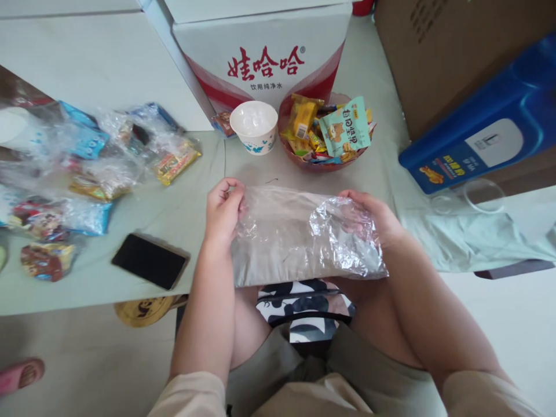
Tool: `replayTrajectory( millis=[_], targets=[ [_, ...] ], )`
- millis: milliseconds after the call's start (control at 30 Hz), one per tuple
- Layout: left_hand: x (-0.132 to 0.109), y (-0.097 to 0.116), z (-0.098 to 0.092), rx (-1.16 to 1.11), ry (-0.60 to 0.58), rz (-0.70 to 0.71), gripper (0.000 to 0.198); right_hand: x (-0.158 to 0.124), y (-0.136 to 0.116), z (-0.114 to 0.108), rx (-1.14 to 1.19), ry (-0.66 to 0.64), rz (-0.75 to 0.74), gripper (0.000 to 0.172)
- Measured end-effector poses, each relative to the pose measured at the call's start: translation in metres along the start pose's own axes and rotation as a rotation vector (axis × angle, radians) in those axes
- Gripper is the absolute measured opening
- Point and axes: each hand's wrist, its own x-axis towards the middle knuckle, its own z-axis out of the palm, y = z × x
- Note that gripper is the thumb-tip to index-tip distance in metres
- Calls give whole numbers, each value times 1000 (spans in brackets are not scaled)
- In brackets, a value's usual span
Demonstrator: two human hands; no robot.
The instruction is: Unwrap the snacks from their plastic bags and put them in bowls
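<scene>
A clear plastic bag [282, 237] is stretched flat between my two hands, over the front edge of the table. My left hand [223, 209] is closed in a pinch on its upper left corner. At the upper right, my right hand [373, 214] grips the other end, its fingers partly covered by the crinkled, shiny film. Nothing shows inside the bag. Just beyond it stand a white paper cup [255, 130] with blue leaf prints and a reddish bowl [315, 167] full of small wrapped snacks, a mint-green packet [346, 132] on top.
Bagged snacks [99, 185] cover the table's left side, near a black phone [150, 260]. A white and red carton [269, 63] stands behind the bowl. To the right are a blue box [482, 127] and a clear plastic cup [484, 196].
</scene>
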Motion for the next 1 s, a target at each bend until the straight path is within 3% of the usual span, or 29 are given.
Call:
replayTrajectory(
  millis=[167,367,467,633,767,933,1000],
  targets=[
    [5,-2,3,-37,73,11,15,4,3,-6,-26,-124,74,43],
    [7,-5,5,-14,73,3,11,7,2,-9,12,71,-196,39],
    [5,-6,6,8,14,-25,9,10,2,-11,2,137,-296,41],
    [1,-9,10,104,-148,-93,8,12,6,-3,28,89,-218,29],
    [0,-11,12,158,-237,-103,14,9,10,4,67,-126,-126,33],
    [1,-10,13,194,-207,-81,6,2,16,-2,14,-695,78,49],
    [0,-10,13,225,-209,-79,5,4,18,-4,-25,-790,123,49]
  ],
)
